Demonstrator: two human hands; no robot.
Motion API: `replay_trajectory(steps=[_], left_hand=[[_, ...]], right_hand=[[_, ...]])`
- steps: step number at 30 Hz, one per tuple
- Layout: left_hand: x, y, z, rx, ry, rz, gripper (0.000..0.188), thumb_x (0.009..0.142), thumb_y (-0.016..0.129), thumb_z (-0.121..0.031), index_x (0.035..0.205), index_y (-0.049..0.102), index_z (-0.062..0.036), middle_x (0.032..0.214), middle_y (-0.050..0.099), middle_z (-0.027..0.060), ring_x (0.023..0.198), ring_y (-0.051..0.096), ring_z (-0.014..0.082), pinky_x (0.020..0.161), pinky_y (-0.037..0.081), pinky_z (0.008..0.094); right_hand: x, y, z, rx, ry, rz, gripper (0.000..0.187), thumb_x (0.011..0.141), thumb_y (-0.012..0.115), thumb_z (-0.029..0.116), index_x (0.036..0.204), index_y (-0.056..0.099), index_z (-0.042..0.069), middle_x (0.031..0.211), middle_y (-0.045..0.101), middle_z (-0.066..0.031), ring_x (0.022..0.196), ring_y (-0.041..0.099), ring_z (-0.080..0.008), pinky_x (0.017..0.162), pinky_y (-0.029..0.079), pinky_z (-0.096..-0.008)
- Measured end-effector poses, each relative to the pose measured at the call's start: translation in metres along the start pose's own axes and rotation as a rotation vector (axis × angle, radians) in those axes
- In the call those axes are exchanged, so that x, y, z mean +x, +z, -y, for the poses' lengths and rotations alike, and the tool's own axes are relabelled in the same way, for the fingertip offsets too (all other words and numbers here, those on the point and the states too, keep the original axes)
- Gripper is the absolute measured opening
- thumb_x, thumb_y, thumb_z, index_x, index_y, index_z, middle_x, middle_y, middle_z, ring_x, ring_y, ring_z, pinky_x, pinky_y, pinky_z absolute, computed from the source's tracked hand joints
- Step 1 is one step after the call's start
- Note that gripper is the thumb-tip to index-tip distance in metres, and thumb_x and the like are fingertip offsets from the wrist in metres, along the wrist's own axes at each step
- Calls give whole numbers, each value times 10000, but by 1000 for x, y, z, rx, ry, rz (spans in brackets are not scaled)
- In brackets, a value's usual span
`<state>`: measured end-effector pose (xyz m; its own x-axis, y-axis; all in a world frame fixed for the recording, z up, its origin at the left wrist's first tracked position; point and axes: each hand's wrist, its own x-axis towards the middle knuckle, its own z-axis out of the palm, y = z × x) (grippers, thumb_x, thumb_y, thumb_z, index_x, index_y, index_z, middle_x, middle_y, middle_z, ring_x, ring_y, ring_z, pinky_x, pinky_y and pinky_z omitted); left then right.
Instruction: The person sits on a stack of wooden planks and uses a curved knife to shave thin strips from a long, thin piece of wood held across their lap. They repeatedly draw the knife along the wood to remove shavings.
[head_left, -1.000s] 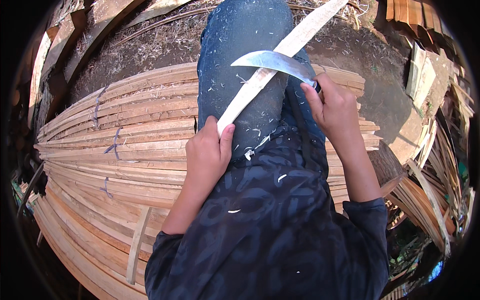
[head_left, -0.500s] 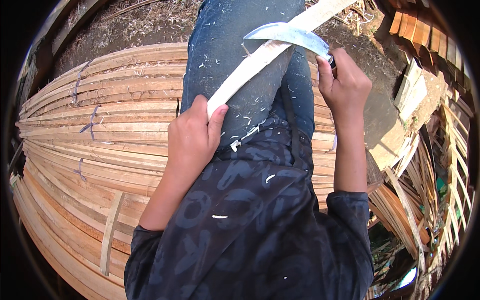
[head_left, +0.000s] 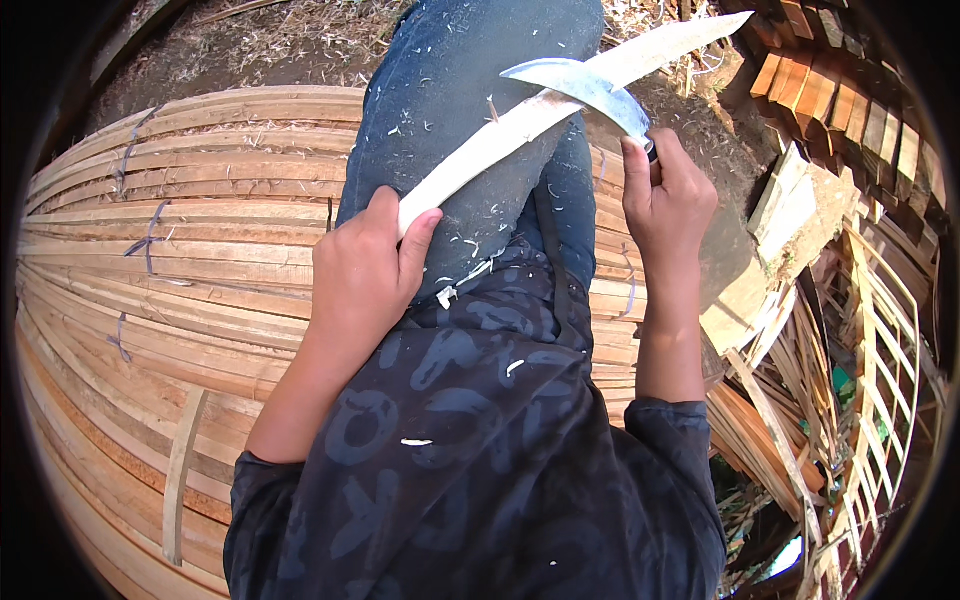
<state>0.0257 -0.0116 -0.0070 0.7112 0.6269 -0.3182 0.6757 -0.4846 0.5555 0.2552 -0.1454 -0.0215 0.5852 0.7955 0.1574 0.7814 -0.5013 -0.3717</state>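
A pale, smoothed strip of wood (head_left: 475, 160) lies slanted across my jeans-covered thigh, its pointed far end out past the knee to the upper right. My left hand (head_left: 368, 260) is closed round its near end. In my right hand (head_left: 670, 195) is a curved knife (head_left: 580, 80), held by its dark handle with the thumb up near the blade's base. The blade crosses the strip and rests on or just over it; which of the two I cannot tell. A small curl of shaving (head_left: 493, 108) stands up from the wood beside the blade.
Long bundled wood slats (head_left: 180, 235) tied with thin cords spread to my left. A short loose stick (head_left: 184, 475) lies across them. On the right are stacked reddish boards (head_left: 815, 90), a pale block (head_left: 785, 205) and a heap of thin strips (head_left: 790, 400). Shavings dot my clothes.
The knife has moved slightly down and right in view, along with my right hand. More of the strip's pointed far end now shows. The whole view has shifted a little.
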Motion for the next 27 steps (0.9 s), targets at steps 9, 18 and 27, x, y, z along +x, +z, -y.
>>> replay_trajectory(steps=[9, 18, 27], left_hand=[[0, 1, 2, 21, -2, -6, 372, 923, 536, -344, 752, 476, -20, 516, 518, 171, 492, 559, 373, 451, 413, 437], [1, 4, 2, -20, -10, -27, 347, 911, 560, -319, 748, 482, -22, 510, 507, 172, 483, 549, 376, 445, 401, 433], [5, 3, 9, -78, 0, -38, 326, 907, 570, -274, 726, 483, -18, 503, 478, 178, 457, 525, 368, 430, 376, 402]], right_hand=[[-12, 1, 10, 215, 69, 61, 235, 864, 658, 214, 780, 540, 29, 504, 501, -97, 423, 493, -256, 419, 376, -344], [-22, 1, 14, 1005, 474, 420, 274, 932, 575, 218, 745, 515, 27, 551, 422, -5, 510, 383, -63, 464, 329, -247], [-28, 17, 25, 867, 480, 209, 251, 916, 601, 200, 768, 559, 0, 481, 422, 0, 445, 365, -40, 418, 295, -243]])
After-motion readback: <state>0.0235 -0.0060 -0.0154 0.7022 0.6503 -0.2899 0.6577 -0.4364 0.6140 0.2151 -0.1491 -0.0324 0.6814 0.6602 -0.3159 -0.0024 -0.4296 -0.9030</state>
